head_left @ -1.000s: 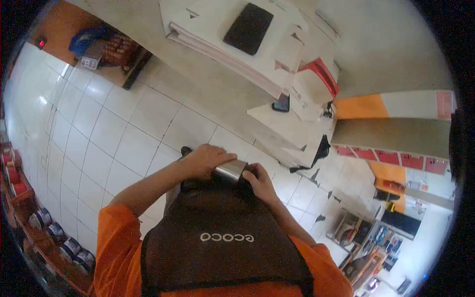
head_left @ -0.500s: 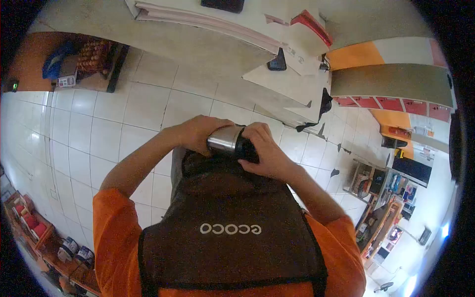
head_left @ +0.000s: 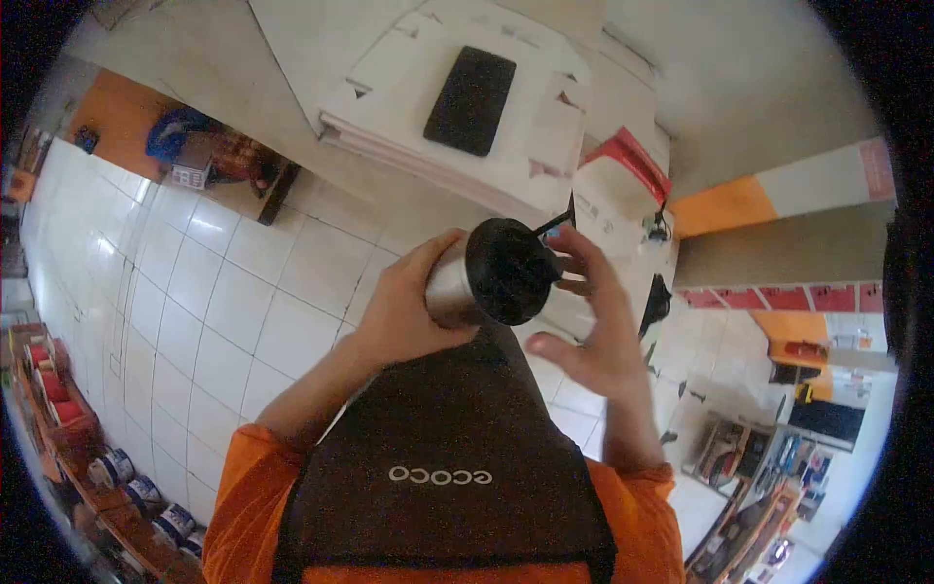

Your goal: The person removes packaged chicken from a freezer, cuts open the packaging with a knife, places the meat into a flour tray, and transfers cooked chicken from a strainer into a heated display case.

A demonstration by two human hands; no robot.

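Note:
A metal tumbler (head_left: 450, 294) with a black lid (head_left: 508, 272) is held in front of the dark apron (head_left: 443, 428). My left hand (head_left: 404, 307) wraps round its steel body. A black straw or spout sticks out from the lid toward the upper right. On the right of the lid is my right hand (head_left: 593, 331), its thumb and fingers spread apart. The fingertips are near the lid's edge, and I cannot tell whether they touch it.
Beyond the hands, a white counter (head_left: 389, 92) bears a black tablet-like object (head_left: 471, 101) and a red item (head_left: 632, 165). Round containers (head_left: 112, 469) line a shelf at lower left. An orange table (head_left: 112, 117) stands at upper left, shelving at right.
The tumbler has been raised and tipped, so its black lid now faces the camera. My right hand has come off the lid and opened. The view has shifted, showing more of the counter.

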